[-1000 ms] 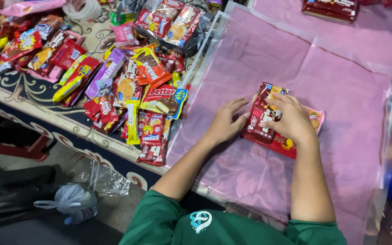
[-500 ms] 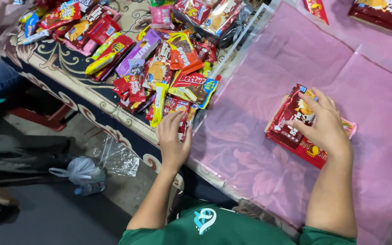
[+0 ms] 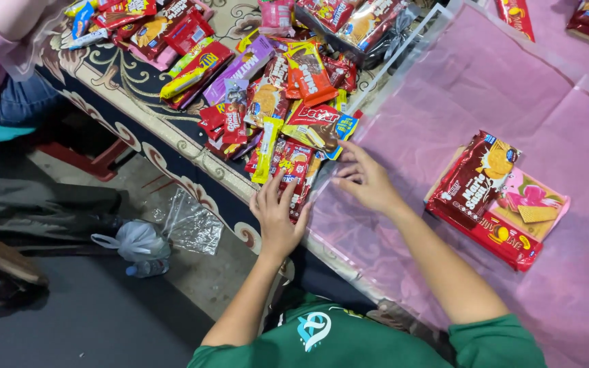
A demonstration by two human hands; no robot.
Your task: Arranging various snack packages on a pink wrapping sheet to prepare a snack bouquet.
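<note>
Pink sheet (image 3: pixel 553 102) holds one small snack stack (image 3: pixel 495 197); my left hand (image 3: pixel 277 215) and right hand (image 3: pixel 366 178), apart and open, touch the loose snack pile (image 3: pixel 288 129).

1. One view only is given — a head-worn camera, aimed steeply down over the wearer's green shirt (image 3: pixel 349 334) and forearms.
2. The table edge (image 3: pixel 192 153) is seen running diagonally; the floor (image 3: pixel 69 313) falls at lower left, the pink sheet (image 3: pixel 533 95) at right.
3. The scene is taken from close range — both hands are framed near centre.
4. No second view is supplied, so nothing is shared.
</note>
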